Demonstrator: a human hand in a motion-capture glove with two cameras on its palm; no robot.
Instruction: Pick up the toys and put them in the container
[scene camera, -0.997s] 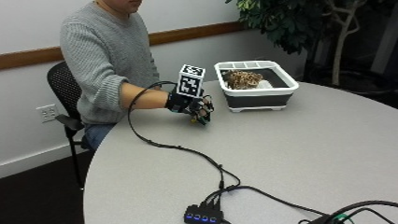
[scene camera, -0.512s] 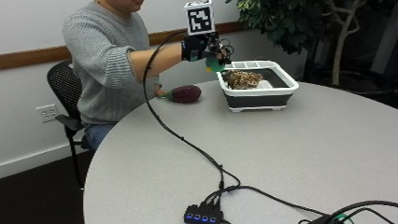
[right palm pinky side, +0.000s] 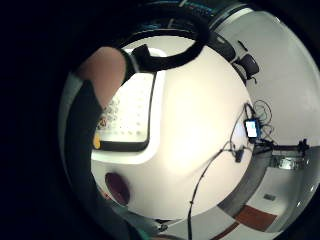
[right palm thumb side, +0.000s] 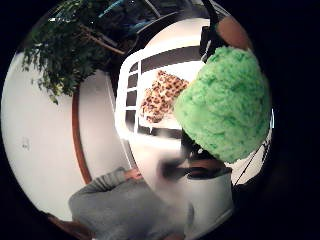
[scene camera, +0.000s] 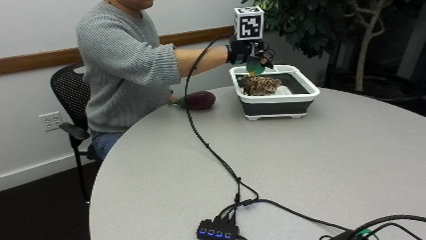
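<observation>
My gloved right hand (scene camera: 247, 52) is raised over the near-left corner of the white and black container (scene camera: 301, 102). It grips a fuzzy green toy (scene camera: 255, 66), which hangs just above the rim. The green toy (right palm thumb side: 225, 107) fills much of the thumb side palm view, beside the container's rim (right palm thumb side: 125, 100). A leopard-spotted toy (scene camera: 260, 85) lies inside the container, and it shows again as the leopard toy (right palm thumb side: 160, 95). A dark maroon toy (scene camera: 200, 100) lies on the table left of the container, with the bare left hand (scene camera: 175, 101) beside it. The maroon toy (right palm pinky side: 117, 187) sits near the container (right palm pinky side: 150, 120).
A black cable (scene camera: 206, 145) runs from the glove across the round grey table (scene camera: 299, 165) to a hub with blue lights (scene camera: 216, 233) at the front edge. A leafy plant (scene camera: 313, 25) stands behind the container. A black chair (scene camera: 70, 100) holds the seated person.
My hand has lifted from the table beside the container, carrying the green toy up and then over the container's corner. The maroon toy is uncovered on the table.
</observation>
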